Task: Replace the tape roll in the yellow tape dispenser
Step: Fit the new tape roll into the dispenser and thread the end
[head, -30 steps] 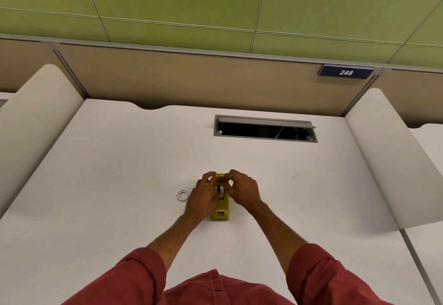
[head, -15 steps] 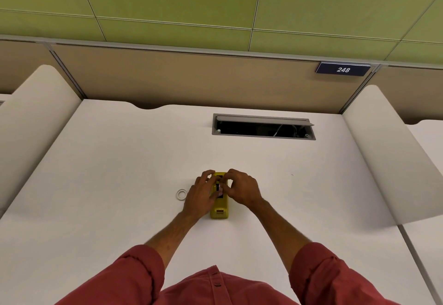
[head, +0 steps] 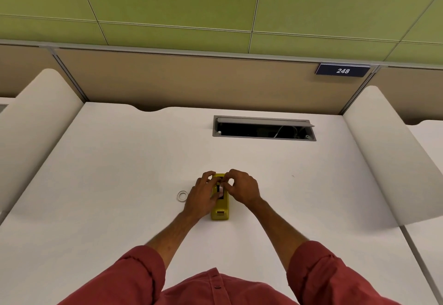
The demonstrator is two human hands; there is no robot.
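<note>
The yellow tape dispenser (head: 220,211) lies lengthwise on the white desk (head: 119,173), its cutter end toward me. My left hand (head: 201,195) wraps its left side and steadies it. My right hand (head: 242,188) sits against the right side, fingertips pinched over the dark roll slot, where a small pale piece of the tape roll (head: 221,190) shows. Both hands hide most of the dispenser's far half. A white ring, an empty tape core (head: 182,195), lies flat on the desk just left of my left hand.
An open cable hatch (head: 263,128) with wires inside is set into the desk further back. Rounded white dividers (head: 383,151) rise on both sides, and a tan partition with a "248" sign (head: 342,70) stands behind.
Both hands stay on the dispenser; the right fingertips have shifted slightly over the slot. The view has drifted a little; the white ring has not moved.
</note>
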